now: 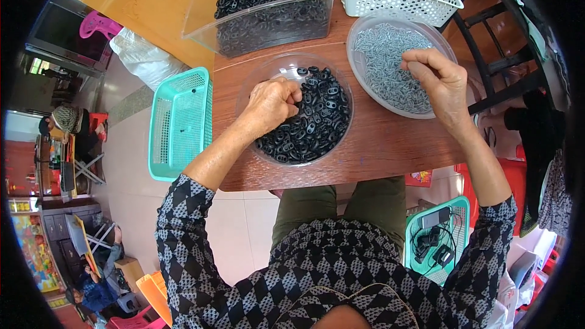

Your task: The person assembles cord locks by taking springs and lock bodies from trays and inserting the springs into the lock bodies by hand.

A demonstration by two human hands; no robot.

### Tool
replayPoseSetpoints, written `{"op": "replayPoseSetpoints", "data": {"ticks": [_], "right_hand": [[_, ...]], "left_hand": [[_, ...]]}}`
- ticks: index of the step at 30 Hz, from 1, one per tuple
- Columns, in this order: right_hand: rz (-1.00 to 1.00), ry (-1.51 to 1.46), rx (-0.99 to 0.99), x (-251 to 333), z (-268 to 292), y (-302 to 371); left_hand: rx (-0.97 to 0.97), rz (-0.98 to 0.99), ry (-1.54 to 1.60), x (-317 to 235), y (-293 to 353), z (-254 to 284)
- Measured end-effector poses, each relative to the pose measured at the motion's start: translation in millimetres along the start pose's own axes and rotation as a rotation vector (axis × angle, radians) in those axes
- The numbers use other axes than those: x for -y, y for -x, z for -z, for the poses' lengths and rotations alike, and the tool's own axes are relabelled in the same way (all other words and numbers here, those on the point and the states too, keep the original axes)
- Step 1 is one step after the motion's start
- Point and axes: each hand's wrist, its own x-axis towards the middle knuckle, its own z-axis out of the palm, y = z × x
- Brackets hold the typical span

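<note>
A round clear bowl (348,140) on the brown table is filled with small black oval parts (318,109), each with two holes. My left hand (272,105) is over this bowl's left side, fingers curled together; anything in them is hidden. To the right, a second round clear bowl (390,110) contains many small silvery screws (390,55). Above its right part is my right hand (443,84), thumb and fingers pinched; whatever sits between the fingertips is too small to make out.
Behind the bowls stand a clear bin (256,50) of black parts and a white perforated basket (390,7). A turquoise basket (155,140) sits left of the table (390,152); another (460,207), with cables, is low at right. Two people are at far left.
</note>
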Motion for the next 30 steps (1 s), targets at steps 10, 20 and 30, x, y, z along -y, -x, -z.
{"op": "replayPoseSetpoints", "data": {"ticks": [10,20,30], "right_hand": [[-0.030,-0.055,0.004,5.0,-8.8,7.4],[0.023,-0.035,0.000,0.4,-13.4,12.8],[0.048,-0.016,0.042,8.1,-18.6,13.8]], "left_hand": [[-0.175,-0.164,0.089,1.0,3.7,-12.2],[-0.413,-0.109,-0.064,11.7,3.0,-9.7],[-0.226,-0.124,-0.032,8.4,0.4,-10.5]]}}
